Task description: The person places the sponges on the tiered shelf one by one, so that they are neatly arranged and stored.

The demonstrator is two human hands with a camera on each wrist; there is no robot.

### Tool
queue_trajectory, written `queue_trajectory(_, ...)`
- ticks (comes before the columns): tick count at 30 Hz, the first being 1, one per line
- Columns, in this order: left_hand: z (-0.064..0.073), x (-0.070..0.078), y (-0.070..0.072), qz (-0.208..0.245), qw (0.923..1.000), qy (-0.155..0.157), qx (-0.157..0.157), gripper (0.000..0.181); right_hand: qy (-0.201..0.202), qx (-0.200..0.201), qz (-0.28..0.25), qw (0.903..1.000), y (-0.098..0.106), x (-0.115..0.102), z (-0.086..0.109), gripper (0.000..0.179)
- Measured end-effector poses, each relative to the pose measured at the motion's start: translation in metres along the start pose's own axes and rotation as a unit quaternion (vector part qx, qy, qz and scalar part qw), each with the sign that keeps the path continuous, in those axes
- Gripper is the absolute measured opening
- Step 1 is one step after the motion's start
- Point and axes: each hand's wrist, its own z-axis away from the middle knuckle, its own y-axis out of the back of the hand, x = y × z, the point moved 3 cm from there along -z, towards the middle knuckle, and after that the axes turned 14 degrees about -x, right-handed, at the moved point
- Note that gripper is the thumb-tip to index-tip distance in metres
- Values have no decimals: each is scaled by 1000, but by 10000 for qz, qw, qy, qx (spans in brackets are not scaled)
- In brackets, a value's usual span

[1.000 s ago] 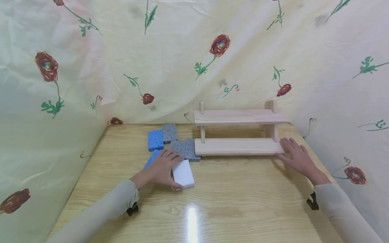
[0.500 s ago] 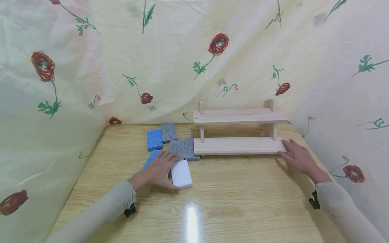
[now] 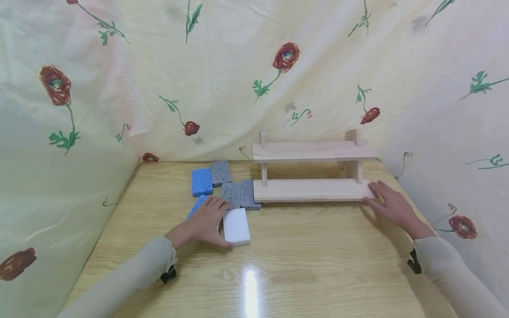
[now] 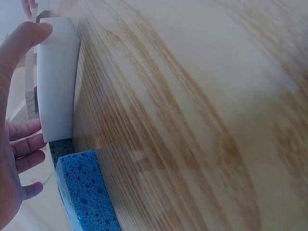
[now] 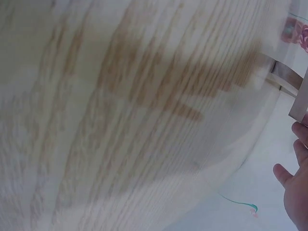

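A smooth white sponge [image 3: 237,227] lies flat on the wooden table. My left hand [image 3: 203,223] spans its length, thumb at the near end and fingers at the far end. In the left wrist view the thumb [image 4: 36,33] overlaps one end of it. A blue sponge [image 3: 196,207] is partly hidden by that hand. Two grey sponges [image 3: 230,193] [image 3: 249,194] lie just beyond the white one. My right hand [image 3: 391,207] touches the right end of the wooden shelf [image 3: 312,190], with its fingers extended and the thumb by the front edge.
Another blue sponge [image 3: 202,181] and a grey sponge [image 3: 220,172] lie at the back left. A flowered cloth [image 3: 222,79] hangs behind and beside the table [image 3: 302,260]. The shelf has an upper board [image 3: 310,151] on two uprights.
The white sponge has shifted slightly left with my left hand, and the thumb has drawn back toward its near left corner. My right hand has stayed at the shelf's end.
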Motion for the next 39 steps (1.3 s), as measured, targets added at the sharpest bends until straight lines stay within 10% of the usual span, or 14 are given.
queue_trajectory(39,-2,10,13,122,9992,-354,126,103,228,-116,372,9990,12,-1,-7,67)
